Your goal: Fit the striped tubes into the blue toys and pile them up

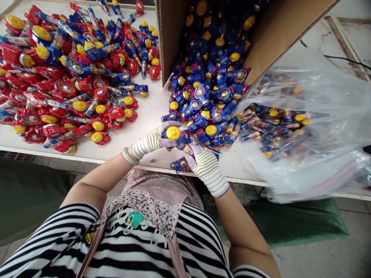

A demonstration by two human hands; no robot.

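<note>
White worktable (150, 112) under a heap of red toy watches (63, 88), left, and blue ones (208, 96) spilling from a cardboard carton (171, 38), with a clear plastic bag (301, 81) of more, right. Green mat (290, 226) on the floor below. Left hand (153, 139), gloved, curled around a blue toy watch (175, 135) with yellow dial, just above the table. Right hand (207, 170), gloved, partly closed, pinching its strap (199, 148). Second blue watch (181, 165) on the table just beneath.
</note>
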